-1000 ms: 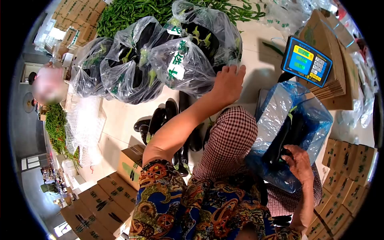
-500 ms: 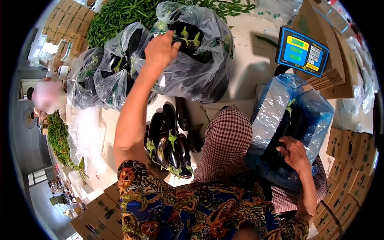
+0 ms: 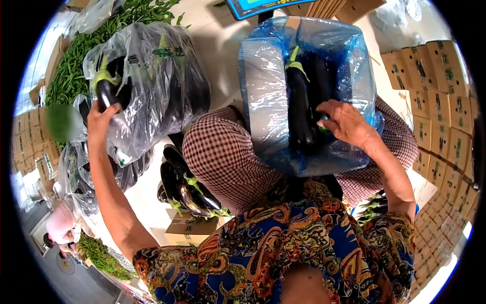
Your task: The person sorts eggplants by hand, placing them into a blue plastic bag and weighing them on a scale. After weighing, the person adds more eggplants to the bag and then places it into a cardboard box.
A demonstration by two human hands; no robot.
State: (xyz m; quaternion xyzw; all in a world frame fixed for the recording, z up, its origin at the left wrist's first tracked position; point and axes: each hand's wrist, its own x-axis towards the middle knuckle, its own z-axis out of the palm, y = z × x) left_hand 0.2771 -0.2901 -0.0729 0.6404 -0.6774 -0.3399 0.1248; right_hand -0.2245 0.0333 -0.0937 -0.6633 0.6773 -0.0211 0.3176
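Observation:
My left hand [image 3: 101, 121] is closed round the lower part of a dark eggplant [image 3: 107, 92] at the mouth of a clear plastic bag [image 3: 147, 96]. That eggplant's green cap points away from me. More eggplants show through the bag. My right hand [image 3: 349, 125] reaches into a box lined with blue plastic [image 3: 357, 43], its fingers curled round the lower end of an eggplant [image 3: 320, 76]; the palm hides part of the grip. Beside it, another long eggplant [image 3: 298, 109] lies lengthwise in the box, cap at the far end.
Loose eggplants [image 3: 183, 190] lie on the floor left of my knee. Green peppers [image 3: 71, 76] are heaped at the far left. A scale display [image 3: 263, 6] stands beyond the box. Stacked cartons [image 3: 430, 101] line the right side. Another person [image 3: 61, 223] is at lower left.
My view has turned to the right. My left hand has gone from the bag's top edge to an eggplant at its mouth. My right hand stays in the blue-lined box.

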